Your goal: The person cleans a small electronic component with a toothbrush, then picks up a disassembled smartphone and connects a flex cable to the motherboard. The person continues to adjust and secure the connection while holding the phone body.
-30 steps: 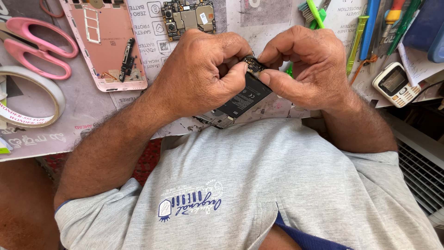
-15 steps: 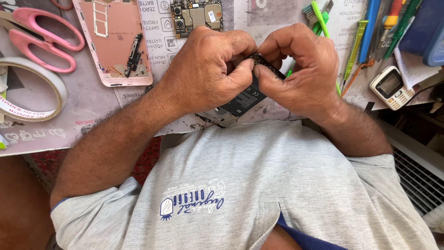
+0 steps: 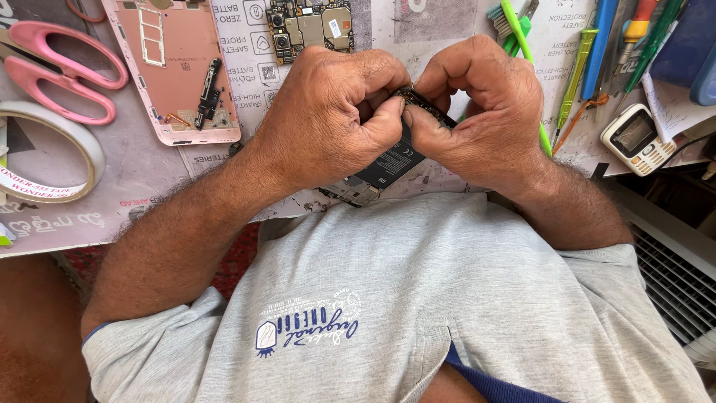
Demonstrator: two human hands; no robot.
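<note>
Both hands up close over the bench edge, knuckles nearly meeting. Left hand (image 3: 328, 119) curled tight, thumb and fingers pinching the top edge of an opened phone (image 3: 388, 164), dark battery face showing. Right hand (image 3: 485, 119) curled the same way, thumb pressed against the same edge, touching the left thumb. Fingers of both bunched together, none spread. Phone tilted, upper end buried between the two hands, lower end poking out below them, just above the grey T-shirt (image 3: 418, 298) and over the near edge of the printed work mat (image 3: 246, 52).

Round about: pink rear phone cover (image 3: 175, 71) lying inside-up, left of the hands. Bare circuit board (image 3: 309, 22) just beyond the left knuckles. Pink scissors (image 3: 67, 71) and a roll of tape (image 3: 52, 153) far left. Green-handled tool (image 3: 522, 45) passing behind the right hand, more pens and drivers (image 3: 597, 52) beyond it. Small white keypad phone (image 3: 638, 138) off to the right, well apart.
</note>
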